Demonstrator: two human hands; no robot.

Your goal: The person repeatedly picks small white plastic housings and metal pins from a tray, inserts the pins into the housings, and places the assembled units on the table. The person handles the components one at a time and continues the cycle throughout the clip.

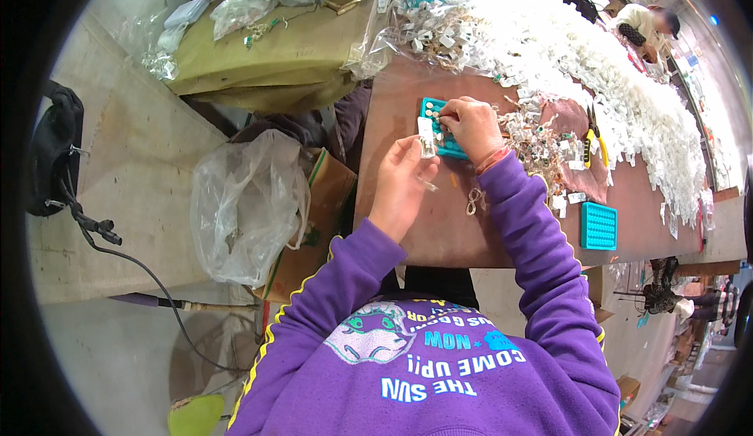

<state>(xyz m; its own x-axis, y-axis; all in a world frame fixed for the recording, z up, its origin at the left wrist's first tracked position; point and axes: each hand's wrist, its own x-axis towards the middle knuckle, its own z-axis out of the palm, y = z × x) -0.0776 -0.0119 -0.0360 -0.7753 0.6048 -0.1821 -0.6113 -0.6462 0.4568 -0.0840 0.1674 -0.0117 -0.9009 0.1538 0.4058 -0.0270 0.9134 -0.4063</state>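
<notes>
My left hand (398, 183) pinches a small white plastic piece (426, 131) with a clear lower end between thumb and fingers. A thin pale strand hangs below it. Just to the right, my right hand (472, 128) reaches over a teal compartment tray (453, 150). Its fingertips are pressed together at the tray's cells, and whatever they hold is hidden. Small round pale pieces (431, 113) sit in several of the tray's cells. My right hand covers part of the tray.
A second teal tray (599, 226) lies near the table's right front. Loose small parts (541, 142) and yellow-handled pliers (592, 142) lie right of my hands. White pieces (541, 43) heap along the back. A plastic bag (247, 200) hangs at left. Another person (647, 32) sits far right.
</notes>
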